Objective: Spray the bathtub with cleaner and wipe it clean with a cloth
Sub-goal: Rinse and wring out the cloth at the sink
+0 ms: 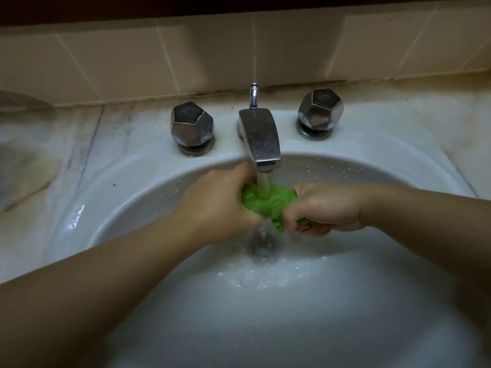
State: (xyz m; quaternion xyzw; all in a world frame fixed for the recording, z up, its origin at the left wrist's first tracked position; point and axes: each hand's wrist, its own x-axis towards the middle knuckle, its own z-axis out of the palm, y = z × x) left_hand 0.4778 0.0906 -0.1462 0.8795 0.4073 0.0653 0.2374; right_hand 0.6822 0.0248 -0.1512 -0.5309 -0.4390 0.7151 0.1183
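One green cloth (268, 201) is seen, bunched into a wet wad and gripped from both ends by two hands. The left hand (220, 203) is curled round the cloth's left end, its fingers hidden beneath the fabric; the right hand (326, 207) is closed round the right end, with the fingertips (291, 225) tucked under and a small tail of cloth pinched out below them. Between the two grips, only a short stretch of cloth is left uncovered.

The cloth is bright lime green with a nubbly, looped texture, darkened and glossy where it is soaked. It is held above the sink basin (138, 205), not touching its wall as far as can be told.

Directly above the gap between the grips, one metal spout (261, 139) is counted, from which a single stream of water (263, 183) falls onto the middle of the cloth. Water is shed from the underside of the wad, just below the grips, toward the one drain (261, 248), which is blurred by splashing. Foamy water is spread across the basin floor nearer the person than the grips.

Two faceted metal knobs are counted: one (191, 126) beyond and left of the left-hand grip, one (320, 111) beyond and right of the right-hand grip. One thin lift rod (254, 95) stands upright behind the spout. A marbled countertop (53, 144) surrounds the basin, and a tiled wall (119, 57) lies farthest from the grips.
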